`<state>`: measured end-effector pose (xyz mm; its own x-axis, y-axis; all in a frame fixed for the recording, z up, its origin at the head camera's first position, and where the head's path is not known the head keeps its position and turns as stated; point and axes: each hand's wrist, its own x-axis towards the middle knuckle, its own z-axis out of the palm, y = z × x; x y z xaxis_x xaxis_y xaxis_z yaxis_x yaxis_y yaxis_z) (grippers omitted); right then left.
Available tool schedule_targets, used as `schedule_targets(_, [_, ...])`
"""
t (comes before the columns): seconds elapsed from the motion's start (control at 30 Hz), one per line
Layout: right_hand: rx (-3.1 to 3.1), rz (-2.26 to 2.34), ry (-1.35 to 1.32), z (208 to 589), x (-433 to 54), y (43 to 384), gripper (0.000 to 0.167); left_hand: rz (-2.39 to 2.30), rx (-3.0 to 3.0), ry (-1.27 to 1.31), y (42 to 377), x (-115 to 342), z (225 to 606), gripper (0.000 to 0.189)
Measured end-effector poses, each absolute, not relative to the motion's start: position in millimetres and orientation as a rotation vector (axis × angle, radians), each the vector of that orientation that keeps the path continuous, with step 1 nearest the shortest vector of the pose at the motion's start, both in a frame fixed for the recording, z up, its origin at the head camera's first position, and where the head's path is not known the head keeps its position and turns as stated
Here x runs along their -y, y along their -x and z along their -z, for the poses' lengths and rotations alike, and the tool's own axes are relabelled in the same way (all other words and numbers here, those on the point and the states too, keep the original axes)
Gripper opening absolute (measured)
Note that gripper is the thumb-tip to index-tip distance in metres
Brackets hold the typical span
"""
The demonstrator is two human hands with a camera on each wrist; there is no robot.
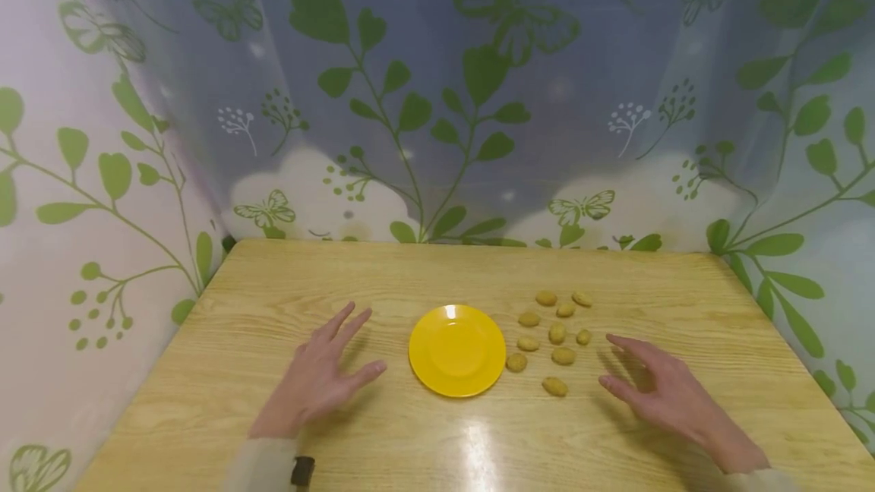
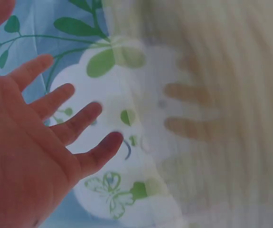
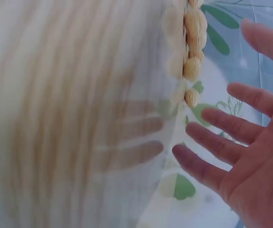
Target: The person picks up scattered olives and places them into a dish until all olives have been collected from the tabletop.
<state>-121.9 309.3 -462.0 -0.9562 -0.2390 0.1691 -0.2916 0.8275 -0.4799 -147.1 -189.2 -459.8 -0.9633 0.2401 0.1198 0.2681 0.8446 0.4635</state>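
Observation:
A round, glossy yellow plate [image 1: 457, 351] lies on the wooden table, between the two hands. Several nuts in tan, wrinkled shells, apparently peanuts [image 1: 557, 333], are scattered just right of it. One nut [image 1: 516, 362] lies close against the plate's right rim. Left of the plate my left hand [image 1: 317, 378] hovers with spread fingers and holds nothing; its palm shows in the left wrist view. My right hand [image 1: 666, 389], also holding nothing, is to the right of the nuts with fingers extended. Edge-on in the right wrist view, more nuts [image 3: 194, 31] appear beyond its fingertips.
The light wooden table [image 1: 205, 370] has a glossy top that reflects the hands. Around its back and sides hangs a curtain [image 1: 424, 135] printed with green leaves and butterflies. A small black object [image 1: 303, 470] sits at the left sleeve's cuff.

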Motion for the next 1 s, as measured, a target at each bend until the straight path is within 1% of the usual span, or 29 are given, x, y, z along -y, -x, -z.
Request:
schedule_targets(0.17, [2.735, -0.897, -0.594, 468.5, -296.0, 123.8, 0.034, 1.018, 2.98, 0.414, 152.5, 173.8, 456.1, 0.083])
schedule_targets(0.3, [2.694, -1.062, -0.677, 472.0, -286.5, 124.4, 0.025, 1.125, 2.981, 0.414, 156.5, 163.2, 455.6, 0.083])
schedule_targets(0.53, [2.707, -1.132, -0.742, 478.3, -277.0, 126.3, 0.023, 1.188, 2.979, 0.463, 163.6, 147.6, 459.2, 0.079])
schedule_targets(1.0, [2.758, -1.128, -0.897, 476.8, -261.2, 136.5, 0.021, 1.253, 3.106, 0.511, 178.4, 130.6, 461.1, 0.081])
